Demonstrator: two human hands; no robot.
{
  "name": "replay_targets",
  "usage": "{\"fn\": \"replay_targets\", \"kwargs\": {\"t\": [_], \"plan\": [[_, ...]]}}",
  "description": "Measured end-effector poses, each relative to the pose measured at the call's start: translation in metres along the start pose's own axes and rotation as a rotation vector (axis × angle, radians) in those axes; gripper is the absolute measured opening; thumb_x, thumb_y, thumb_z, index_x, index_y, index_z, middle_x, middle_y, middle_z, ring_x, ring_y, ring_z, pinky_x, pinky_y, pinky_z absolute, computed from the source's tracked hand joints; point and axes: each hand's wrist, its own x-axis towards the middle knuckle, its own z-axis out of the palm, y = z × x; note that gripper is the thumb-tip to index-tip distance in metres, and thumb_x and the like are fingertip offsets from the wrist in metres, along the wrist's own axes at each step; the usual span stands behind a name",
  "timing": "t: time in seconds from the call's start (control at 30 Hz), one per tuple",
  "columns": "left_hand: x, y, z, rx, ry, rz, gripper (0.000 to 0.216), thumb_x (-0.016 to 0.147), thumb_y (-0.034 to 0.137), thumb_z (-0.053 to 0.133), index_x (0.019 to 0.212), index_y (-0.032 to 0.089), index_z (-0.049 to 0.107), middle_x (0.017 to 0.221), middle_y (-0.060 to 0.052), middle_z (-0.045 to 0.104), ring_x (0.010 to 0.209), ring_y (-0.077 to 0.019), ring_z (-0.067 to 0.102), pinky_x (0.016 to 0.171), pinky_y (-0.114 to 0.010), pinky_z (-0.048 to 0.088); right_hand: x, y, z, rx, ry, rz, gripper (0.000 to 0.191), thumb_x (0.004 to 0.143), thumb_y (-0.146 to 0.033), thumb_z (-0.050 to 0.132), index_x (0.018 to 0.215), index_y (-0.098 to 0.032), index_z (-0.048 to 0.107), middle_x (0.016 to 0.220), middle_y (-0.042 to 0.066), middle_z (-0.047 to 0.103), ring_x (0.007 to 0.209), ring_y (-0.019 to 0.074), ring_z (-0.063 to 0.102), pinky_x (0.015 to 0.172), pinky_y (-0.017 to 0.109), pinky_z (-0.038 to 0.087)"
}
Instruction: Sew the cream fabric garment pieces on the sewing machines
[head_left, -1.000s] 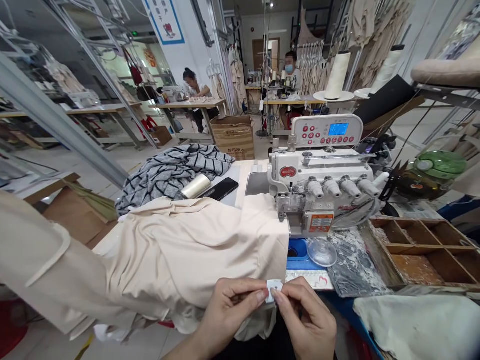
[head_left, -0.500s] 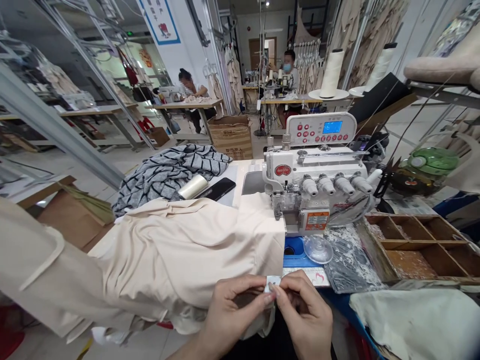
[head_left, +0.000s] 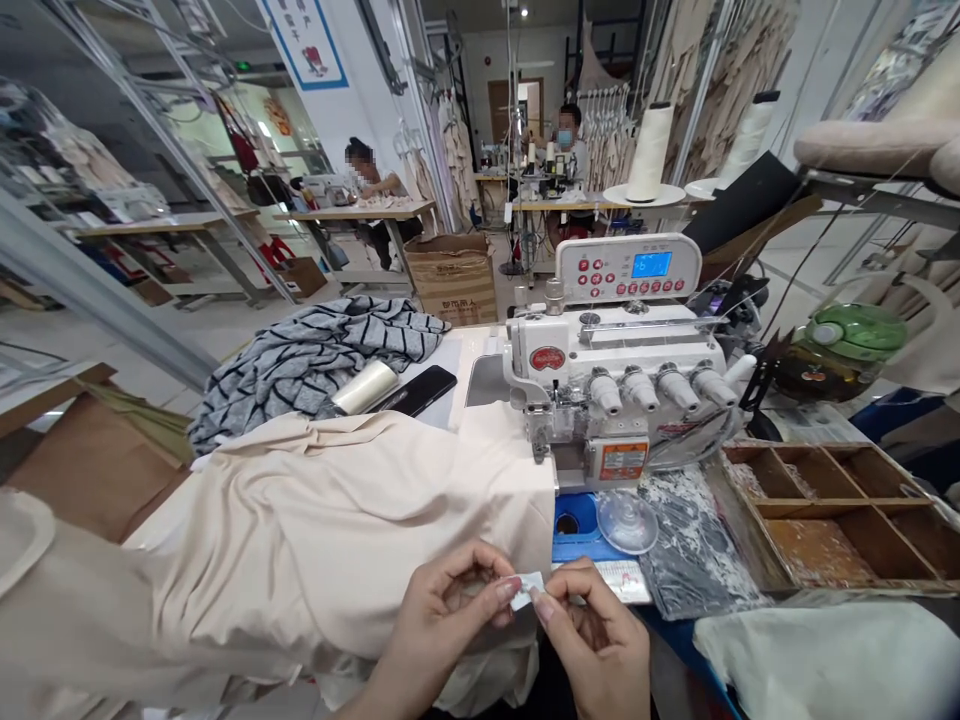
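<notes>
A small white label is pinched between the fingertips of both my hands at the near edge of the sewing table. My left hand grips its left end with thumb and forefinger closed. My right hand pinches its right end. Cream fabric is draped over the table just behind and under my hands. The white overlock sewing machine stands behind my right hand, its presser foot at the fabric's right edge.
A grey striped garment, a roll of tape and a black phone lie at the back left. A wooden compartment tray sits at the right. Two other people work at far tables.
Both hands stay pinched on the label, which has tilted and dropped slightly. The camera has turned a little, so the whole scene has slid left.
</notes>
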Motion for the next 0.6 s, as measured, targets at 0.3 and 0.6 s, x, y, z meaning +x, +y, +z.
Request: {"fn": "replay_targets", "kwargs": {"t": [0.3, 0.6], "plan": [[0.067, 0.065, -0.010, 0.436, 0.033, 0.277, 0.017, 0.082, 0.023, 0.066, 0.098, 0.022, 0.062, 0.070, 0.003, 0.064, 0.060, -0.0102, 0.054, 0.057, -0.019, 0.041, 0.062, -0.026, 0.003, -0.238, 0.063, -0.285, 0.014, 0.087, -0.025, 0.066, 0.073, -0.020, 0.065, 0.071, -0.001, 0.055, 0.056, 0.0087, 0.049, 0.048, 0.016, 0.040], [0.092, 0.062, -0.008, 0.348, 0.062, 0.187, 0.017, 0.075, 0.024, 0.065, 0.087, 0.020, 0.053, 0.078, 0.003, 0.060, 0.068, -0.0108, 0.057, 0.058, -0.020, 0.041, 0.043, 0.013, 0.022, -0.011, 0.181, 0.009, 0.034, 0.080, -0.042, 0.072, 0.099, -0.025, 0.049, 0.088, 0.002, 0.061, 0.068, 0.0118, 0.060, 0.045, 0.014, 0.042]]}}
